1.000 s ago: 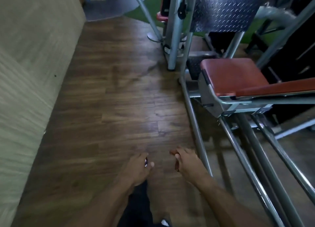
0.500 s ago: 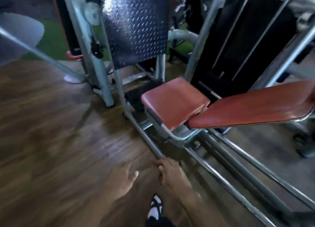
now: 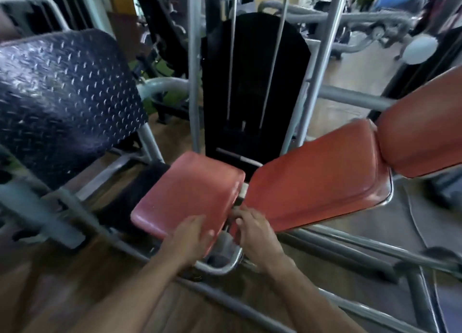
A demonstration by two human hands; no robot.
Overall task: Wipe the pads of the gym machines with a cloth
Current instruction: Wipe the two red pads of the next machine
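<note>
Although the task calls for a cloth, none shows in either hand, and no pad bears a visible wipe mark; wiping judged not yet begun, all pads left to do.

Seat pad (image 3: 190, 192): red, tilted, centre of view. The landmark for what follows.
Back pad (image 3: 317, 182): red, longer, just right of the seat pad across a narrow gap, sloping up to the right.
Head pad (image 3: 422, 130): red, beyond the back pad's far end, up and right.
Left hand (image 3: 191, 237): over the seat pad's near right corner, fingers loosely spread, empty as far as shown; contact with the pad cannot be told through blur.
Right hand (image 3: 255, 230): at the gap right of the seat pad, fingers curled toward the bracket there; holding nothing that can be made out.
Footplate (image 3: 65, 95): dark checker metal, left of and behind the seat pad.
Weight stack (image 3: 252, 88): black, directly behind the seat pad.
Frame tubes (image 3: 350, 247): grey, below and right.
Floor (image 3: 50, 290): wood, beneath.
</note>
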